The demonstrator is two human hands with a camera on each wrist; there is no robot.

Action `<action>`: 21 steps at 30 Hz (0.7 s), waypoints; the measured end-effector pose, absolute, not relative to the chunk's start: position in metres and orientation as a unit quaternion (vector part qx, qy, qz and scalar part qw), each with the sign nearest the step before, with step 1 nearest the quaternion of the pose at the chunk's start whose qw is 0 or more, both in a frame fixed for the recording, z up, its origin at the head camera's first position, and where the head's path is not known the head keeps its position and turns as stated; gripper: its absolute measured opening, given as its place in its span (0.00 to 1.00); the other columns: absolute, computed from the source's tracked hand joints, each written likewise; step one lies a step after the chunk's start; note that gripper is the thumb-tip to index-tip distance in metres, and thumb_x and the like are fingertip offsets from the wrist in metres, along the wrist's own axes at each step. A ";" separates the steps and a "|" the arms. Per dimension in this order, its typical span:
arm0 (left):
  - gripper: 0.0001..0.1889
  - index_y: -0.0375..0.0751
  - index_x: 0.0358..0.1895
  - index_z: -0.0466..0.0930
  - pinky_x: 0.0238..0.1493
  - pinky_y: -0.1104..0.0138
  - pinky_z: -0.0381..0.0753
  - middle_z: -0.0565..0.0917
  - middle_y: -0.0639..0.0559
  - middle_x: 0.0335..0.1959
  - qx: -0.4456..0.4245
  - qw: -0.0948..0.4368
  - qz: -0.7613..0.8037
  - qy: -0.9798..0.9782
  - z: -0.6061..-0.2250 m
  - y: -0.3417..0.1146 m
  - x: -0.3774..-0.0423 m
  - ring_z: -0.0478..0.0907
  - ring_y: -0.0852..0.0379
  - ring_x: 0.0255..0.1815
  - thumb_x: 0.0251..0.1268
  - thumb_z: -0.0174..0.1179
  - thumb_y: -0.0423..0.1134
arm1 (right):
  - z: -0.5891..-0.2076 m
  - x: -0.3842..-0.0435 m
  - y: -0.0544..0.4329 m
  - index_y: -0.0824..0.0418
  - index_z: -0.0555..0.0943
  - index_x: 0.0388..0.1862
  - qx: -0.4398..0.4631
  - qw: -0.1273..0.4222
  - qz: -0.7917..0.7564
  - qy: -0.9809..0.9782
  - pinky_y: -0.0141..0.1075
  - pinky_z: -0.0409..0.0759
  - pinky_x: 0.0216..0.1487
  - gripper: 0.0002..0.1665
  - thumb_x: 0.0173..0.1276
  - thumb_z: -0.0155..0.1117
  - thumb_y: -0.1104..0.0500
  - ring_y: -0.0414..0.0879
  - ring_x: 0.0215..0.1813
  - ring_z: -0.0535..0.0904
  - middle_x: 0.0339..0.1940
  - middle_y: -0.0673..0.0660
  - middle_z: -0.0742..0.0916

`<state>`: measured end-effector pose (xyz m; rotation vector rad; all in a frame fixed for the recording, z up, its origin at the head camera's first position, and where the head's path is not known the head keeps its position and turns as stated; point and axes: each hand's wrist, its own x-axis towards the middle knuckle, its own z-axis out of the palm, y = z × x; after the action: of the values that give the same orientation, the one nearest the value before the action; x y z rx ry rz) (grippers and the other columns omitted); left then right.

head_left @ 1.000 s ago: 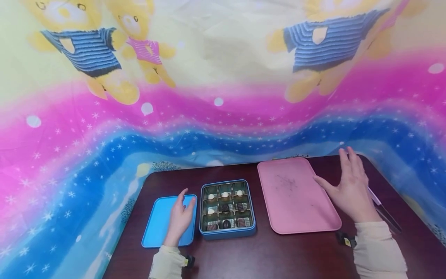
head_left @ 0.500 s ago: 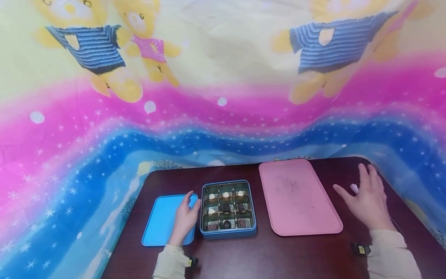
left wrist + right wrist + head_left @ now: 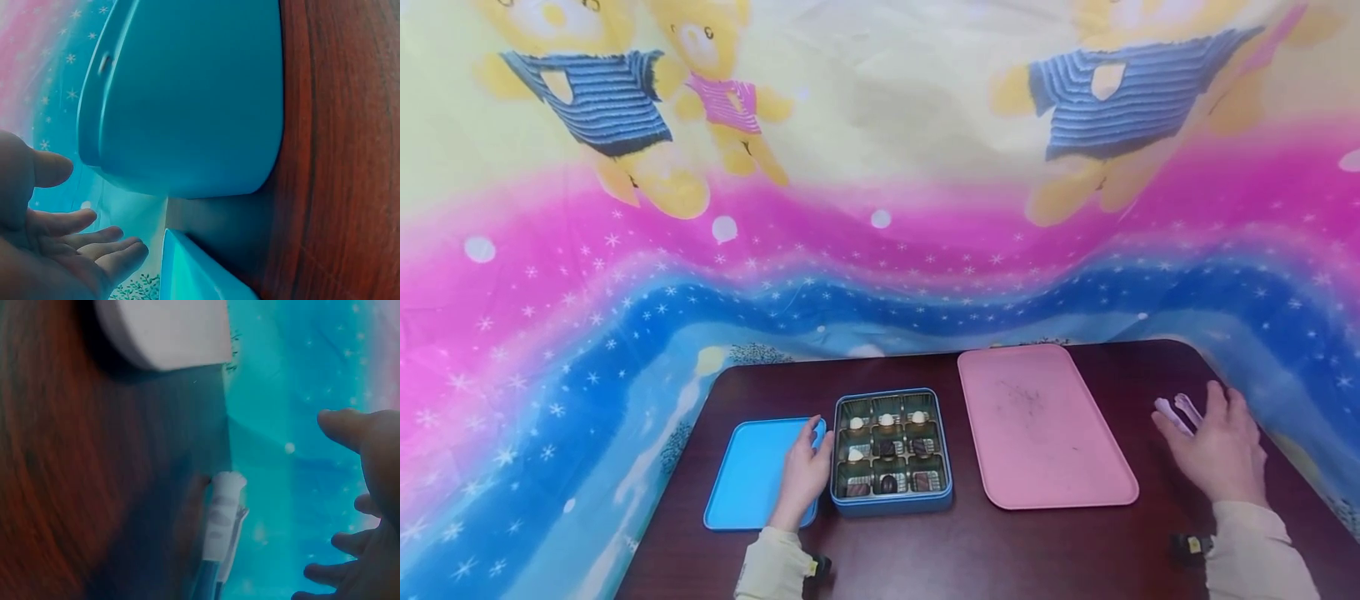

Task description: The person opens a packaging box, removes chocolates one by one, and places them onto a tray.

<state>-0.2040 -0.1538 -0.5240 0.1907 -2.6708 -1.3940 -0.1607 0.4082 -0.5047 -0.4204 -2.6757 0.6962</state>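
Observation:
My left hand (image 3: 805, 475) hovers over the right part of a light blue lid (image 3: 748, 475), next to the blue tin (image 3: 891, 504). In the left wrist view its fingers (image 3: 119, 259) are loosely extended and hold nothing, apart from the tin's side. Chocolates, some white and some dark, sit in the tin's gold divided insert. At the right, my right hand (image 3: 1221, 450) is above a pair of slim tongs (image 3: 1171, 412) with pale tips and dark metal arms. It partly hides them in the head view. The right wrist view shows the tongs (image 3: 222, 519) lying apart from its spread fingers.
A pink tray (image 3: 1052, 433) lies between the tin and the tongs on the dark red-brown table (image 3: 1000, 550). Behind the table hangs a cloth backdrop (image 3: 880, 275) with printed bears.
My right hand has moved right and nearer to me, from the pink tray's edge to over the tongs, whose pale ends now show. My left hand has shifted slightly right toward the tin.

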 end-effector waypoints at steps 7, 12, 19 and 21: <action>0.27 0.31 0.74 0.64 0.63 0.42 0.74 0.71 0.29 0.70 0.063 0.053 -0.463 -0.882 -0.527 -0.154 -0.203 0.71 0.32 0.68 0.81 0.51 0.43 | -0.512 -0.161 0.419 0.73 0.42 0.80 -0.163 0.129 0.242 -0.948 0.83 0.54 0.52 0.61 0.71 0.59 0.36 0.88 0.67 0.49 0.74 0.85 0.49; 0.26 0.30 0.73 0.65 0.62 0.43 0.75 0.73 0.29 0.68 0.053 0.056 -0.460 -0.885 -0.529 -0.153 -0.202 0.73 0.33 0.67 0.81 0.51 0.42 | -0.522 -0.161 0.425 0.74 0.44 0.79 -0.173 0.121 0.229 -0.950 0.82 0.58 0.49 0.59 0.71 0.59 0.37 0.88 0.63 0.55 0.71 0.86 0.56; 0.25 0.28 0.72 0.67 0.62 0.44 0.76 0.75 0.28 0.65 0.035 0.069 -0.450 -0.890 -0.530 -0.154 -0.202 0.76 0.35 0.65 0.81 0.50 0.41 | -0.534 -0.162 0.434 0.79 0.47 0.77 -0.189 0.098 0.213 -0.954 0.80 0.62 0.44 0.62 0.70 0.58 0.33 0.88 0.58 0.58 0.67 0.86 0.59; 0.25 0.27 0.71 0.67 0.62 0.45 0.76 0.76 0.28 0.65 0.033 0.070 -0.452 -0.888 -0.531 -0.155 -0.202 0.76 0.35 0.64 0.80 0.50 0.39 | -0.538 -0.162 0.436 0.80 0.46 0.76 -0.195 0.087 0.210 -0.954 0.79 0.63 0.44 0.63 0.70 0.58 0.32 0.88 0.58 0.58 0.67 0.86 0.58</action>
<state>-0.2018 -0.1547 -0.5310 0.0987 -2.6734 -1.3616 -0.1625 0.4363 -0.5378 -0.5811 -2.8423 0.6257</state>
